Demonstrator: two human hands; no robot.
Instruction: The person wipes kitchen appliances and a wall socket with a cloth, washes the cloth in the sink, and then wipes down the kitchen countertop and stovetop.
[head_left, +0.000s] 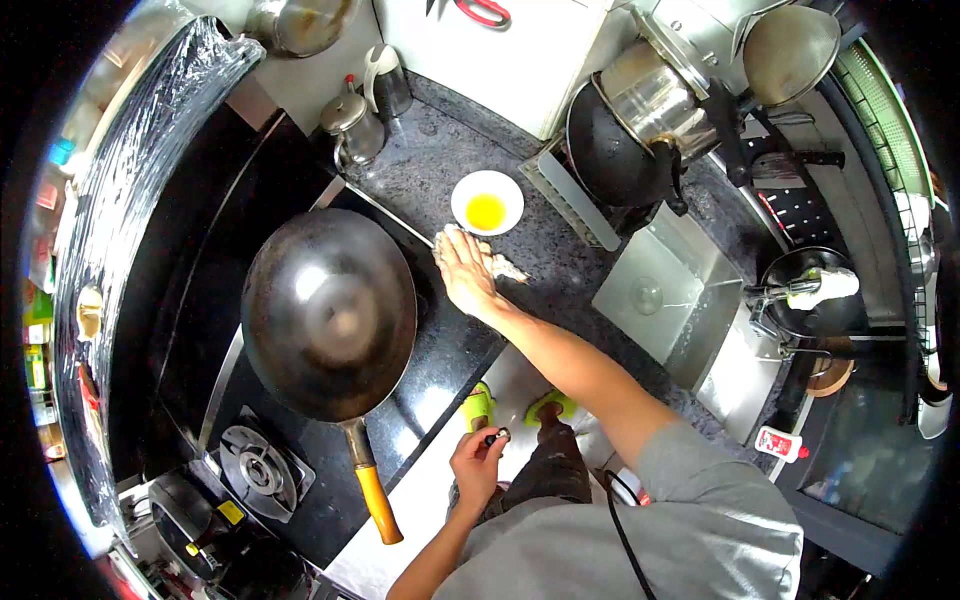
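My right hand point(466, 275) lies flat on a crumpled pale cloth point(508, 268), its fingers stretched out, on the dark stone counter point(425, 150). Just beyond its fingertips is a white bowl point(487, 182) with yellow liquid in it, perhaps oil or beaten egg. My left hand point(477, 466) is closed in front of my body, pinching a small black object point(494, 438) with a light end, too small to name. To the left of both hands, a large dark wok point(330, 310) with a yellow-ended handle point(377, 505) sits on the black stove.
A gas burner point(262, 470) shows below the wok. A metal pot point(354, 128) and a jug point(387, 82) stand in the back corner. On the right are a dark pan point(612, 145), a steel pot point(655, 100), a sink point(645, 290) and a tap point(765, 295).
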